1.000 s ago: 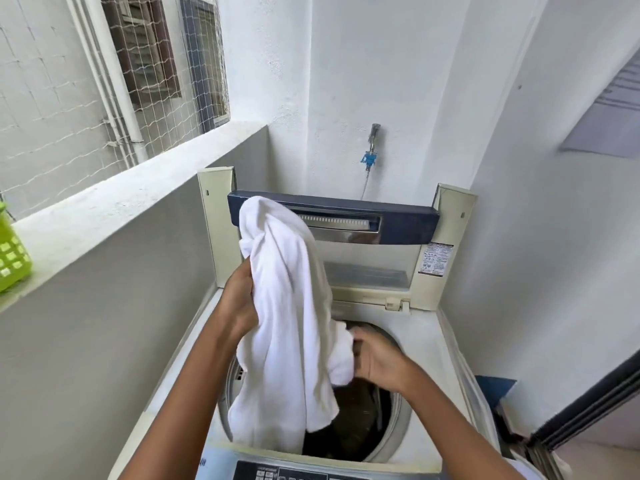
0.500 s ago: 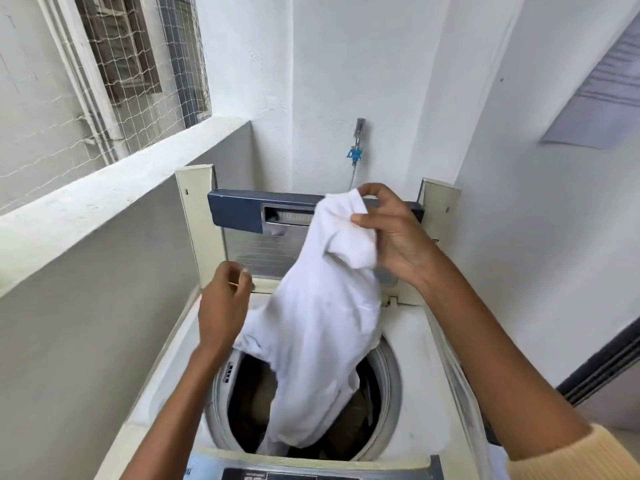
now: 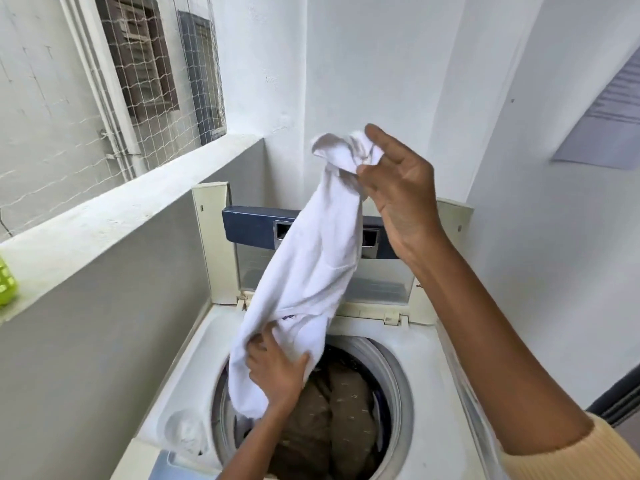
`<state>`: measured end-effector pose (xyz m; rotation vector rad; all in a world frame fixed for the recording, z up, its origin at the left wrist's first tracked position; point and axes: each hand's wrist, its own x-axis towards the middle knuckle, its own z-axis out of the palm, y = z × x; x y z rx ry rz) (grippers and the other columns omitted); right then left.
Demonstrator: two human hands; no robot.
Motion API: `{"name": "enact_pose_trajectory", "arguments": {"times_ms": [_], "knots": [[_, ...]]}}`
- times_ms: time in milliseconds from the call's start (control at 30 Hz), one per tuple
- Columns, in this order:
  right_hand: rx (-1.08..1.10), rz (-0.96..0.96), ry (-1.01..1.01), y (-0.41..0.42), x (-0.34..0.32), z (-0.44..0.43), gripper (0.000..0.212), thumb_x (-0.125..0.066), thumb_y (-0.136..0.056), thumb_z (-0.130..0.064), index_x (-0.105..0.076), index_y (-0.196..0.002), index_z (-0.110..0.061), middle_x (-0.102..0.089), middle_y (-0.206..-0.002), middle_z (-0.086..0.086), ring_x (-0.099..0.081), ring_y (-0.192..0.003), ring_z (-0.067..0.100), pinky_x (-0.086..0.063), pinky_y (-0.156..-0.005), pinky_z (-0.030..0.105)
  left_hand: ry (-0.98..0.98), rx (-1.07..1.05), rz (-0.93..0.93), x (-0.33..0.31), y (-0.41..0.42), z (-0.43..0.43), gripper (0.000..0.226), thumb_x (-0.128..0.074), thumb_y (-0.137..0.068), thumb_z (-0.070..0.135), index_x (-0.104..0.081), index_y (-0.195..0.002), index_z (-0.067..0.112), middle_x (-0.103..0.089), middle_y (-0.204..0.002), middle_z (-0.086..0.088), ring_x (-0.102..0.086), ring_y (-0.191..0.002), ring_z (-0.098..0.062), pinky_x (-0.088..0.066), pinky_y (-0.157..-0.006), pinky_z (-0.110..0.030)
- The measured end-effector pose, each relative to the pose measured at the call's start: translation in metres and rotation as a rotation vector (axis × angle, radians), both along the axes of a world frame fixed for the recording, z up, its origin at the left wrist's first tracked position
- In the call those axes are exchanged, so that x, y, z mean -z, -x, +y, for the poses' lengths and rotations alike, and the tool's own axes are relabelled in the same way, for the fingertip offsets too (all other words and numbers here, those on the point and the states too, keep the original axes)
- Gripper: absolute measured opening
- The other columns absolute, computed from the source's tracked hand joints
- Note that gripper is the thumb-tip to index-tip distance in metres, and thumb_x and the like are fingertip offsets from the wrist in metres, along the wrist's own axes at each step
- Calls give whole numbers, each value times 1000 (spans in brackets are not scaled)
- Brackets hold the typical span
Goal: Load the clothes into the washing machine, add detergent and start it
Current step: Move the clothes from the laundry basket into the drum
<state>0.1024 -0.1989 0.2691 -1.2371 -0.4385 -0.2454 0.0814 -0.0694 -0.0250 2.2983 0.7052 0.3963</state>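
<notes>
Nearly loaded: white garment [image 3: 311, 271] held high

Centre frame, it stretches between two hands above the open washing machine [image 3: 426, 386], where brown clothes [image 3: 346, 410] lie in the drum. The right hand [image 3: 398, 195] pinches its top, other fingers loosely spread. The left hand [image 3: 277, 368] grips the lower folds. Dropped carelessly, its hem could drape over the rim and jam under the lid [image 3: 211, 244].

Cropped at 9 o'clock edge: green basket [image 3: 6, 285]. Cropped at 6 o'clock: control panel [image 3: 166, 467]. Hidden behind white garment [image 3: 311, 265]: middle of blue lid bar [image 3: 252, 226]. Unreadable at 2 o'clock: wall sheet [image 3: 609, 116] print.
</notes>
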Motion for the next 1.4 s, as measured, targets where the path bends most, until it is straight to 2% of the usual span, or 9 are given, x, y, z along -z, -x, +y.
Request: {"name": "enact_pose_trajectory", "arguments": {"times_ms": [300,533,667,767,933,1033,1133,1233,1400], "knots": [[382,-143,637,-20,75,-32,74,-49,-74,16,-40,-140,-16,-53,-132,20,-66,-79,13,-48,-78,20,357,-59,-147,-6,-19,93,32,-32,-100,15,-52,-106,-9,-57,-114,-30,-54,-106,-40,-39,-87,-41],[527,-388,1581,-25,146,-55,82,-75,-60,-42,-44,-135,-35,-44,-124,15,-24,-123,26,-16,-103,45,516,261,-610,-165,-6,104,21,-39,-99,21,-50,-82,14,-48,-78,-6,-44,-73,-12,-37,-64,-20],[798,-333,1324,-26,146,-85,15,-63,-71,-11,-68,-81,-20,-66,-85,7,-63,-87,32,-34,-81,40,676,607,-550,-206,0,124,15,-69,-79,11,-60,-80,23,-67,-71,12,-61,-65,-2,-51,-61,-13],[661,-10,1000,-15,115,-101,24,-47,-84,-20,-64,-94,-7,-67,-86,13,-63,-87,28,-44,-70,37,466,604,-524,-204,-10,138,27,-74,-73,3,-61,-75,27,-65,-72,18,-57,-68,3,-47,-63,-9],[580,197,1575,-9,84,-104,31,-37,-96,-29,-57,-111,-10,-57,-118,11,-56,-106,32,-38,-80,32,17,323,-654,-203,-22,125,19,-65,-82,5,-58,-80,23,-60,-74,15,-52,-75,-4,-36,-64,-3],[788,74,1069,-6,78,-100,25,-39,-92,-19,-61,-96,-7,-65,-98,18,-64,-92,29,-40,-70,30,-125,104,-836,-214,-14,111,13,-58,-85,17,-61,-97,12,-66,-93,-5,-57,-83,-15,-42,-73,-23],[431,312,739,-14,72,-89,26,-43,-93,-21,-54,-72,-11,-59,-45,8,-58,-36,16,-43,-44,23,-247,107,-371,-218,-22,111,36,-41,-96,40,-55,-104,8,-65,-102,-21,-61,-98,-39,-44,-82,-40],[365,273,484,-13,81,-80,20,-48,-85,-8,-59,-68,-7,-55,-37,4,-51,-29,19,-43,-40,26,-87,216,-299,-206,-26,111,56,-30,-97,43,-54,-67,1,-63,-71,-23,-65,-82,-39,-49,-76,-43],[441,140,346,-17,86,-83,23,-47,-80,5,-63,-90,-8,-68,-58,-4,-66,-53,13,-53,-50,24,302,249,-696,-182,-36,107,41,-24,-101,33,-55,-95,6,-61,-85,-24,-63,-81,-34,-57,-72,-35]]}}
